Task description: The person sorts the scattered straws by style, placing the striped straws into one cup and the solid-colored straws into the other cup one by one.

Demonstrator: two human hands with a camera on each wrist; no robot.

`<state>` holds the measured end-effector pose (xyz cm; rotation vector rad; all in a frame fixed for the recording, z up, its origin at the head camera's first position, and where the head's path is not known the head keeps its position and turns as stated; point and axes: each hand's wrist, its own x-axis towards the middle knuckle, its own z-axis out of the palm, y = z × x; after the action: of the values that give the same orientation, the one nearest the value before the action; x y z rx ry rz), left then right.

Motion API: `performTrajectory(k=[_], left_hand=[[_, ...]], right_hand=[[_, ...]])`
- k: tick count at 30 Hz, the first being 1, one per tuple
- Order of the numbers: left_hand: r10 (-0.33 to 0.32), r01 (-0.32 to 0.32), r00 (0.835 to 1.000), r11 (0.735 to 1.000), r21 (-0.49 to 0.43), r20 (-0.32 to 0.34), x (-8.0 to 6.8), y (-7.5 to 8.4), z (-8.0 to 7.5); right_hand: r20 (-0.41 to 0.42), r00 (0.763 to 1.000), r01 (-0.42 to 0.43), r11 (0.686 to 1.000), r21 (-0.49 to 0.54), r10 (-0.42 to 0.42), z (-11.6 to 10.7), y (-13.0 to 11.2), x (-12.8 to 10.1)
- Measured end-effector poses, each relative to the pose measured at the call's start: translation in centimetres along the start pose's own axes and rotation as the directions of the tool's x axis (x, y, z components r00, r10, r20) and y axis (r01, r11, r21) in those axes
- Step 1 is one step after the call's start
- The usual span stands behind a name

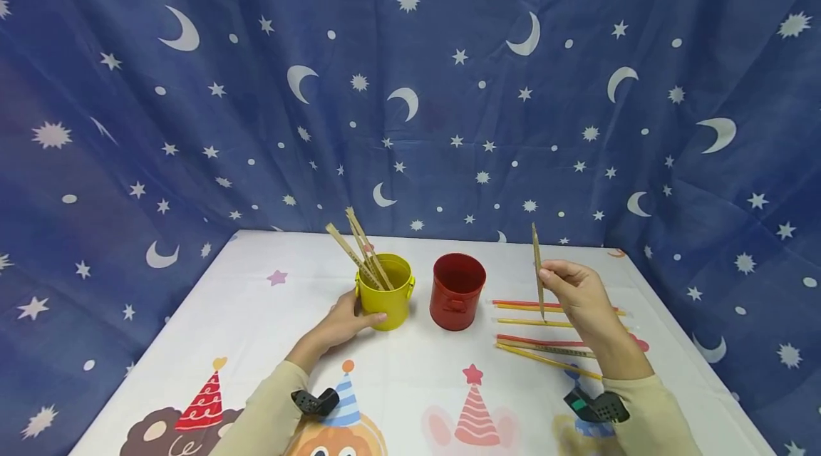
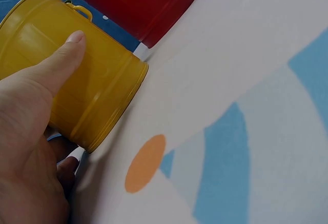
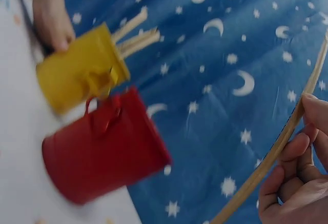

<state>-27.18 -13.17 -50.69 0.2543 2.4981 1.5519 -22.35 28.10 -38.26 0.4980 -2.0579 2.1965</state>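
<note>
My left hand (image 1: 340, 320) holds the side of a small yellow bucket (image 1: 385, 308), its thumb across the front and its other fingers partly hidden behind. Several tan wooden sticks (image 1: 346, 246) lean out of that bucket toward the left. Up on the right, my right hand (image 1: 577, 292) pinches one tan wooden stick (image 1: 537, 256) between thumb and fingers, nearly upright. In the right wrist view this stick (image 3: 279, 144) runs slantwise past the curled fingers. Between the hands stands a red bucket (image 1: 454, 308), with no sticks showing in it.
Below the right hand lie red sticks (image 1: 532, 340), yellow sticks (image 1: 545, 360) and another tan stick (image 1: 567, 350), roughly side by side. A white cloth with party-hat figures covers the table (image 1: 410, 385). Behind it hangs a blue star-and-moon curtain (image 1: 449, 121).
</note>
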Motion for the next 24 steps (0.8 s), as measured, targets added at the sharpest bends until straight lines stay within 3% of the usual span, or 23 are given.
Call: performTrajectory(k=[5,11,17,24], left_hand=[[-0.014,0.014,1.000,1.000,0.017,-0.011,-0.2,-0.2,-0.1],[-0.017,0.017,1.000,1.000,0.013,-0.016,0.0,-0.2,0.1],[-0.002,0.002,1.000,1.000,0.017,-0.012,0.1,-0.1,0.0],[-0.004,0.004,1.000,1.000,0.014,-0.009,0.0,0.0,0.0]], right_hand=[[0.110,0.993,0.006,0.980,0.198,-0.028,2.0,-1.5,1.3],[0.161,0.987,-0.043,0.940,0.338,-0.013,4.8,-2.7,3.1],[0.181,0.983,-0.098,0.923,0.371,0.032,7.5,-3.3,4.8],[0.168,0.975,-0.204,0.897,0.391,0.149,10.6,-3.6,7.2]])
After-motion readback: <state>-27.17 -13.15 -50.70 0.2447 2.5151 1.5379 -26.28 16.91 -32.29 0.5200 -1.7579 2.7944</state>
